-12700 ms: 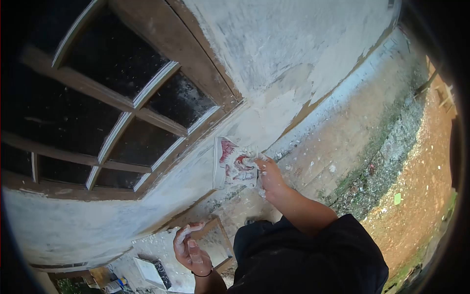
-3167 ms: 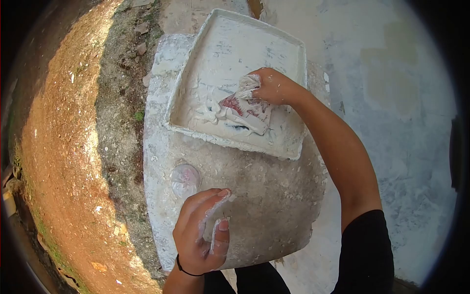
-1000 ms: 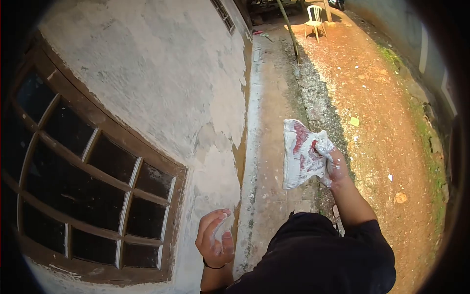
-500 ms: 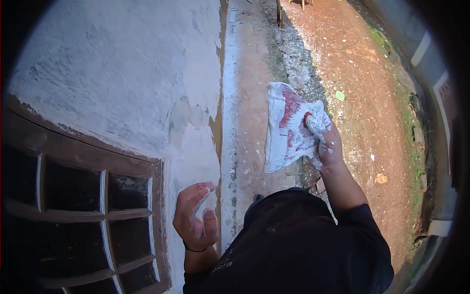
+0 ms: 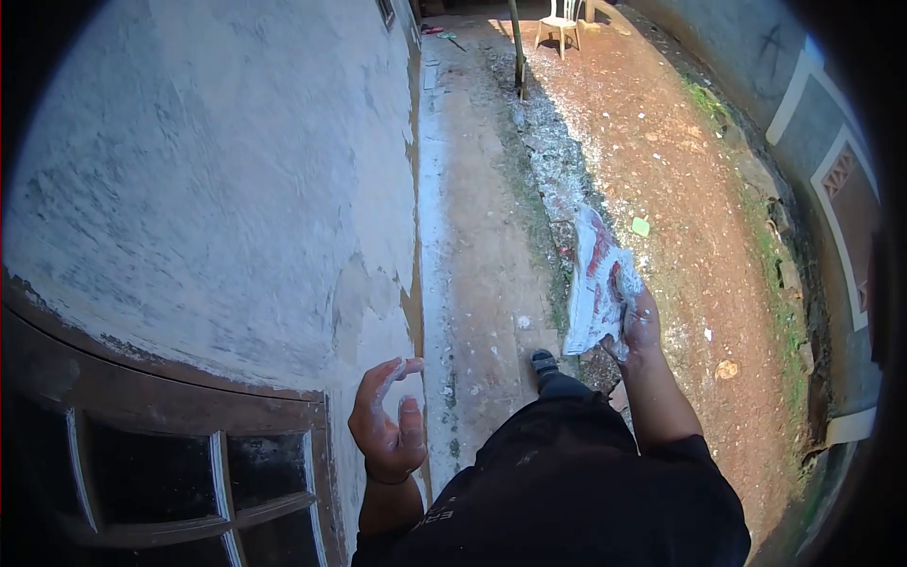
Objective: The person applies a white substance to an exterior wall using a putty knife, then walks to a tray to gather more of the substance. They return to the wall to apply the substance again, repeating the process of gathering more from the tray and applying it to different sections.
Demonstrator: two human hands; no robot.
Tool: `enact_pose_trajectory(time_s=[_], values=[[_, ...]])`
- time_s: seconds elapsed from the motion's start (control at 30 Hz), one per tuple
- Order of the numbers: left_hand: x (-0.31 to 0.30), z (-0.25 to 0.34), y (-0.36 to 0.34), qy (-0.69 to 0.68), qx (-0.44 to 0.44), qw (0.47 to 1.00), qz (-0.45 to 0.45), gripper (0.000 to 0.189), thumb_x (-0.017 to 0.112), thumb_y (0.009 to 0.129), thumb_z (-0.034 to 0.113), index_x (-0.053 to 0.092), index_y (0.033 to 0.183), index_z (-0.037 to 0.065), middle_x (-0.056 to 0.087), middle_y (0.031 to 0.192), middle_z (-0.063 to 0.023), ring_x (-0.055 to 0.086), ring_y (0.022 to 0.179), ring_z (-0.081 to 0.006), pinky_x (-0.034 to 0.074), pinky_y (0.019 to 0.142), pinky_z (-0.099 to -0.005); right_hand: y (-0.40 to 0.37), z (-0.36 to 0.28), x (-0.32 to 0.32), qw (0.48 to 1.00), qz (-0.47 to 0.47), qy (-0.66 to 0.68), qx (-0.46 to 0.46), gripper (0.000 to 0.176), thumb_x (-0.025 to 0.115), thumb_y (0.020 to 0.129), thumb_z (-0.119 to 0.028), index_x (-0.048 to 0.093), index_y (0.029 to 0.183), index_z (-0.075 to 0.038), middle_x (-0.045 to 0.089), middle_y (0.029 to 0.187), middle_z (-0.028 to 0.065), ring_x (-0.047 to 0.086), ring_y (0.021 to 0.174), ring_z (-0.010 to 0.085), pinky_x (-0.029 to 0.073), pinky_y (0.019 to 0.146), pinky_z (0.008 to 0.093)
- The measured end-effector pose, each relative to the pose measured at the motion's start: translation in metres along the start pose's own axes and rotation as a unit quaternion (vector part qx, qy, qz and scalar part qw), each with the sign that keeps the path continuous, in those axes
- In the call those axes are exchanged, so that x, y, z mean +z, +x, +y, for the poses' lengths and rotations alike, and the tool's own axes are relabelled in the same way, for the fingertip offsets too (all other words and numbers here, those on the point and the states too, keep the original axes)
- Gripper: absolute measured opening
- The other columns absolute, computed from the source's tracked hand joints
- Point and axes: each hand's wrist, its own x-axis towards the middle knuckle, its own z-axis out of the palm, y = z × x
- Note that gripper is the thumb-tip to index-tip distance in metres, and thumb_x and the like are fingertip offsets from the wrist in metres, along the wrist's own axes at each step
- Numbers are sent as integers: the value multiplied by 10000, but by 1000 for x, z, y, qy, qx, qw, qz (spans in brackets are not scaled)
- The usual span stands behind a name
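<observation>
My right hand grips a plastering float, red where its surface shows and thickly smeared with white putty. It is tilted nearly edge-on, and its grip is largely hidden by my fingers and the putty. White smears cover the thumb and fingers of this hand. On the other side, my left hand is raised near the wall, with bent fingers held apart from the thumb and nothing between them. Its fingertips are whitened too. Beside it rises the patchy, white-coated wall.
A brown-framed window with dark panes lies at the lower left. Along the wall runs a concrete walkway, bordered by reddish dirt. Ahead stand a pole and a plastic chair. Another building borders the right.
The view has tilted up and shows more of the path, the chair and a foot. My right hand has turned the float more edge-on and lower in view. My left hand keeps its curled pose.
</observation>
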Motion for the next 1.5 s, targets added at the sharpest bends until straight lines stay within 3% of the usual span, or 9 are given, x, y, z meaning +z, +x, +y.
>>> enact_pose_trajectory(time_s=[0.2,0.43,0.67,0.87,1.2,1.27,1.33,1.4,1.5], values=[[58,-56,74,19,52,996,-71,354,466,805,44,466,1136,-81,613,937,-227,615,835,-276,493,769,-366,101,-3,7,996,-14,78,37,333,635,825,-216,553,1081,-19,627,977,80,638,841,199,543,708,340],[133,-126,196,139,114,984,-3,329,479,803,56,493,1110,-62,619,925,-215,622,829,-301,500,760,-366,296,-19,43,984,-134,72,91,351,629,840,-224,538,1109,-18,626,1004,84,632,882,196,535,739,329],[136,-171,293,251,108,961,36,288,481,828,66,511,1088,-55,622,922,-206,622,833,-305,503,755,-364,443,-6,129,946,-260,77,180,287,606,836,-161,554,1080,-19,626,988,82,632,854,181,535,710,319],[129,-227,370,287,139,946,57,252,537,766,35,572,1008,-27,631,940,-164,610,844,-303,472,748,-362,521,15,199,922,-292,131,215,273,550,846,-146,553,1076,-1,631,989,100,636,860,202,535,721,328],[81,-246,487,401,234,883,67,240,525,817,120,548,1024,3,624,903,-186,615,846,-304,508,747,-363,621,-1,349,881,-455,31,123,345,592,790,-12,515,1121,47,622,1000,123,642,876,209,553,753,330],[78,-241,505,436,212,872,71,361,573,688,23,590,1047,52,626,965,-118,616,857,-273,455,727,-350,638,-2,384,855,-507,-14,110,318,579,799,3,522,1109,49,624,1001,128,642,880,214,550,764,331],[73,-237,521,471,210,856,51,394,581,658,17,598,1049,59,624,979,-114,614,866,-269,451,721,-345,646,-2,422,847,-520,-17,106,303,574,804,8,527,1100,55,628,992,129,645,873,206,548,763,326],[71,-233,536,505,201,839,30,427,589,628,11,606,1051,66,623,993,-110,612,875,-266,446,714,-341,664,3,459,802,-589,-74,64,301,581,807,0,529,1097,59,633,978,128,646,867,200,543,760,314],[73,-223,562,622,146,769,2,468,599,599,14,622,1059,94,617,1022,-101,604,905,-259,436,698,-332,678,3,520,743,-658,-120,12,321,602,802,-19,527,1104,59,635,974,130,646,869,200,538,753,303]])
